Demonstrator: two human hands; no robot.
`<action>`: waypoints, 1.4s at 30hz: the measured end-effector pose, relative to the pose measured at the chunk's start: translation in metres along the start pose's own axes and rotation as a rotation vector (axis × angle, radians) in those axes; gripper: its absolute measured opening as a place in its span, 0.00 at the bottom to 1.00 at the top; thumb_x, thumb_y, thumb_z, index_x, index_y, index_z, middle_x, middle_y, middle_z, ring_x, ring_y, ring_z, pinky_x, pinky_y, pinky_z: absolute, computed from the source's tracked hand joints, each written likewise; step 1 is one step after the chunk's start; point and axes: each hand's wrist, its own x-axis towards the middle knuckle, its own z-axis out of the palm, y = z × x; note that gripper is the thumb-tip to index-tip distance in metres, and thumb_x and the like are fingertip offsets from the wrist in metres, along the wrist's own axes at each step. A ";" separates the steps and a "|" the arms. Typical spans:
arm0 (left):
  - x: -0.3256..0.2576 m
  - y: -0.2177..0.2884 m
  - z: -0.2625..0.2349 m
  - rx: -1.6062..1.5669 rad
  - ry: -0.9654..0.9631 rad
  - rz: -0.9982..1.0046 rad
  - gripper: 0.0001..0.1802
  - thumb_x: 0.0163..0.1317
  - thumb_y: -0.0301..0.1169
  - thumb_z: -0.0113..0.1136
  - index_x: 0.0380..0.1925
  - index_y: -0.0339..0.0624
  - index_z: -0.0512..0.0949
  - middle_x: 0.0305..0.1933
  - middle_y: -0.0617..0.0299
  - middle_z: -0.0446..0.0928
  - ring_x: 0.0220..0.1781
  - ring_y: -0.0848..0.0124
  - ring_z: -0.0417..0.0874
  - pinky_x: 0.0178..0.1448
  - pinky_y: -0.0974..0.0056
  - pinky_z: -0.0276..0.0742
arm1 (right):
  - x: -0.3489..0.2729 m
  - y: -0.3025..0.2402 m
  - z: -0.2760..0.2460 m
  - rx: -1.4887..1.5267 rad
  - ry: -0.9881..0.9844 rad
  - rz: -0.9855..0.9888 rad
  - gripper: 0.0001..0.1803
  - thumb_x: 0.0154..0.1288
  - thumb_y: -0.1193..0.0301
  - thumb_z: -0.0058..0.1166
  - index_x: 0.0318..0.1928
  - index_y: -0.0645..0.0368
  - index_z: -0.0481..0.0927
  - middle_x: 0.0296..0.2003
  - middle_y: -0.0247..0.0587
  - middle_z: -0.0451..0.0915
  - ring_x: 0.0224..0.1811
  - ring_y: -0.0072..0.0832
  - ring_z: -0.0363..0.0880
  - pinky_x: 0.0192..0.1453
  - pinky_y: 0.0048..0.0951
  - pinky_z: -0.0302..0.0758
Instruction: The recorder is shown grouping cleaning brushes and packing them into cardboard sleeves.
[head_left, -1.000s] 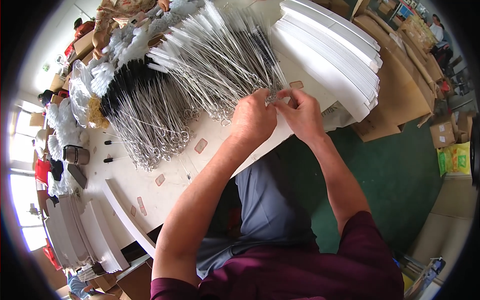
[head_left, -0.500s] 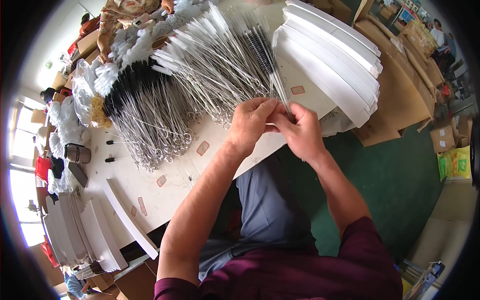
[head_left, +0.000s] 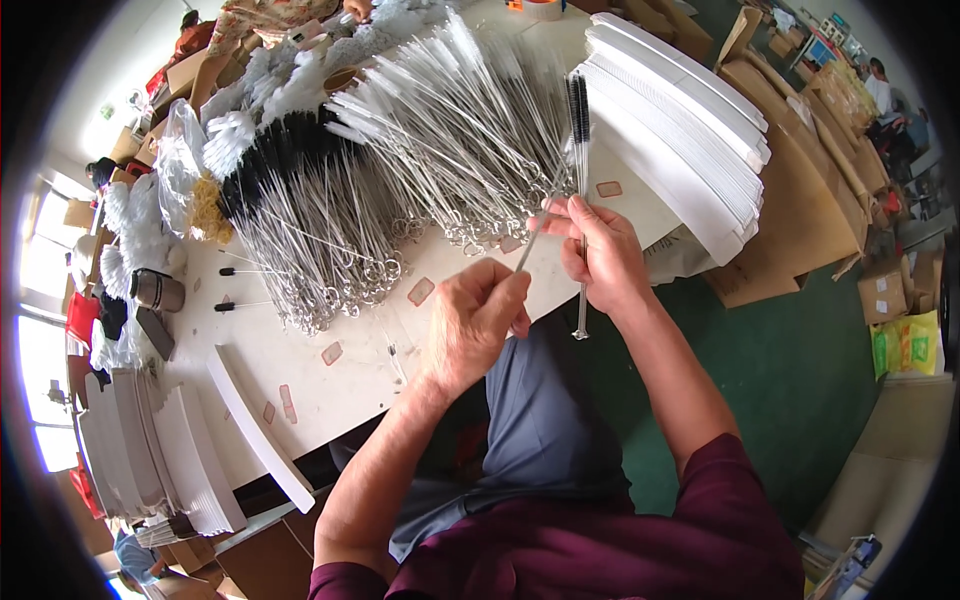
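My right hand [head_left: 612, 255] is closed around a slim bundle of black-bristled wire brushes [head_left: 580, 115], held upright with the looped ends hanging below the palm. Between the fingers of my left hand [head_left: 478, 318] is the lower part of a thin wire brush [head_left: 541, 222]. It slants up and right past my right fingertips, and its bristle end is hard to make out against the pile behind. Just beyond my hands lies a pile of white-bristled wire brushes [head_left: 450, 130], loops toward me. Left of it is a pile of black-bristled brushes [head_left: 310, 210].
Stacked white folded cardboard [head_left: 670, 130] lies at the table's right, beside brown cartons [head_left: 790, 170]. More white strips [head_left: 195, 450] stand at the left. A lidded cup [head_left: 157, 291] and two loose black brushes [head_left: 238, 306] rest on the left side of the table [head_left: 350, 390].
My hands have moved apart; the left came down and left, drawing a wire stem with it. The black brushes in my right hand now stand more upright, their loops showing below.
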 end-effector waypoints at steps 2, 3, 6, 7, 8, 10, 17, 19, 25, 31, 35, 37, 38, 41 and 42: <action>-0.020 -0.002 -0.003 0.154 0.024 0.021 0.15 0.72 0.36 0.59 0.30 0.35 0.78 0.22 0.64 0.79 0.25 0.80 0.78 0.31 0.70 0.72 | -0.002 0.004 0.009 0.035 -0.002 0.056 0.22 0.82 0.57 0.45 0.56 0.65 0.80 0.46 0.52 0.87 0.14 0.13 0.57 0.17 0.19 0.53; -0.029 -0.007 -0.004 0.133 0.037 0.032 0.15 0.71 0.35 0.61 0.29 0.36 0.77 0.21 0.65 0.79 0.24 0.81 0.76 0.30 0.70 0.71 | -0.004 0.006 0.013 0.102 -0.010 0.066 0.22 0.81 0.58 0.45 0.56 0.65 0.80 0.45 0.51 0.86 0.15 0.13 0.58 0.17 0.19 0.53; -0.054 -0.021 -0.014 0.165 0.093 0.058 0.15 0.70 0.35 0.63 0.27 0.38 0.76 0.20 0.66 0.77 0.23 0.83 0.74 0.28 0.70 0.69 | -0.014 0.005 0.024 0.180 -0.033 0.082 0.21 0.81 0.58 0.46 0.57 0.64 0.80 0.44 0.48 0.86 0.16 0.13 0.59 0.18 0.19 0.54; -0.059 -0.026 -0.018 0.220 0.125 0.078 0.15 0.69 0.34 0.65 0.26 0.38 0.75 0.19 0.66 0.76 0.23 0.83 0.73 0.27 0.70 0.68 | -0.015 0.004 0.027 0.195 -0.040 0.080 0.21 0.81 0.59 0.47 0.57 0.64 0.80 0.42 0.46 0.85 0.17 0.13 0.59 0.18 0.19 0.54; -0.064 -0.027 -0.021 0.215 0.136 0.067 0.15 0.69 0.34 0.65 0.26 0.38 0.75 0.19 0.66 0.76 0.23 0.83 0.73 0.27 0.70 0.68 | -0.016 0.004 0.030 0.191 -0.046 0.095 0.21 0.81 0.59 0.47 0.57 0.64 0.80 0.42 0.46 0.85 0.17 0.13 0.59 0.18 0.19 0.54; -0.075 -0.027 -0.030 0.254 0.185 0.114 0.18 0.69 0.37 0.67 0.25 0.38 0.74 0.19 0.67 0.76 0.22 0.83 0.72 0.27 0.69 0.68 | -0.018 0.007 0.036 0.212 -0.111 0.059 0.18 0.79 0.60 0.50 0.56 0.60 0.80 0.36 0.43 0.84 0.17 0.13 0.61 0.20 0.19 0.57; -0.117 -0.023 -0.077 -0.328 0.046 -0.012 0.14 0.77 0.37 0.55 0.41 0.34 0.75 0.32 0.56 0.81 0.32 0.69 0.84 0.43 0.64 0.84 | -0.033 0.008 0.065 0.178 -0.107 -0.123 0.16 0.79 0.63 0.50 0.52 0.62 0.82 0.33 0.38 0.83 0.16 0.12 0.59 0.18 0.18 0.54; -0.128 -0.025 -0.089 -0.276 0.041 0.008 0.17 0.76 0.34 0.56 0.56 0.31 0.75 0.34 0.55 0.82 0.35 0.70 0.84 0.45 0.65 0.83 | -0.032 0.015 0.079 0.208 -0.163 -0.100 0.16 0.80 0.63 0.49 0.52 0.63 0.82 0.33 0.39 0.83 0.16 0.12 0.59 0.18 0.18 0.54; -0.155 -0.038 -0.099 -0.133 0.022 0.046 0.16 0.75 0.27 0.56 0.57 0.29 0.77 0.49 0.54 0.82 0.41 0.73 0.83 0.47 0.66 0.82 | -0.045 0.024 0.113 0.277 -0.353 -0.055 0.16 0.82 0.65 0.45 0.52 0.64 0.81 0.34 0.40 0.83 0.16 0.13 0.60 0.18 0.19 0.54; -0.176 -0.048 -0.113 -0.265 0.035 0.032 0.08 0.72 0.25 0.60 0.44 0.30 0.82 0.38 0.56 0.83 0.35 0.73 0.83 0.41 0.66 0.83 | -0.055 0.035 0.139 0.155 -0.327 -0.038 0.18 0.82 0.64 0.44 0.56 0.66 0.79 0.37 0.36 0.82 0.15 0.11 0.57 0.19 0.18 0.52; -0.193 -0.042 -0.124 -0.289 0.293 -0.028 0.06 0.70 0.25 0.62 0.39 0.31 0.83 0.30 0.58 0.83 0.28 0.71 0.84 0.36 0.66 0.84 | -0.053 0.041 0.143 0.214 -0.357 -0.087 0.16 0.81 0.65 0.45 0.53 0.63 0.81 0.39 0.44 0.86 0.17 0.15 0.64 0.17 0.19 0.55; -0.201 -0.042 -0.128 -0.368 0.373 0.034 0.06 0.69 0.26 0.64 0.38 0.32 0.84 0.30 0.58 0.83 0.28 0.73 0.83 0.35 0.67 0.84 | -0.059 0.042 0.148 0.210 -0.340 -0.069 0.16 0.81 0.64 0.46 0.53 0.62 0.81 0.41 0.45 0.86 0.17 0.16 0.65 0.17 0.19 0.55; -0.205 -0.042 -0.131 -0.448 0.441 0.094 0.07 0.68 0.27 0.66 0.38 0.33 0.84 0.29 0.59 0.82 0.28 0.74 0.83 0.34 0.69 0.83 | -0.063 0.043 0.151 0.203 -0.313 -0.052 0.16 0.81 0.63 0.47 0.52 0.61 0.81 0.43 0.47 0.87 0.17 0.16 0.65 0.17 0.19 0.55; -0.212 -0.042 -0.141 -0.423 0.587 0.216 0.06 0.68 0.28 0.67 0.37 0.35 0.84 0.30 0.59 0.83 0.29 0.73 0.84 0.37 0.67 0.85 | -0.078 0.057 0.151 0.192 -0.339 -0.015 0.16 0.80 0.61 0.47 0.52 0.60 0.80 0.45 0.47 0.87 0.17 0.16 0.66 0.16 0.19 0.55; -0.214 -0.040 -0.144 -0.426 0.668 0.280 0.06 0.69 0.28 0.66 0.37 0.35 0.84 0.31 0.59 0.83 0.29 0.73 0.84 0.38 0.66 0.85 | -0.084 0.060 0.152 0.188 -0.359 -0.002 0.16 0.81 0.60 0.47 0.52 0.60 0.80 0.45 0.46 0.87 0.16 0.16 0.66 0.16 0.19 0.55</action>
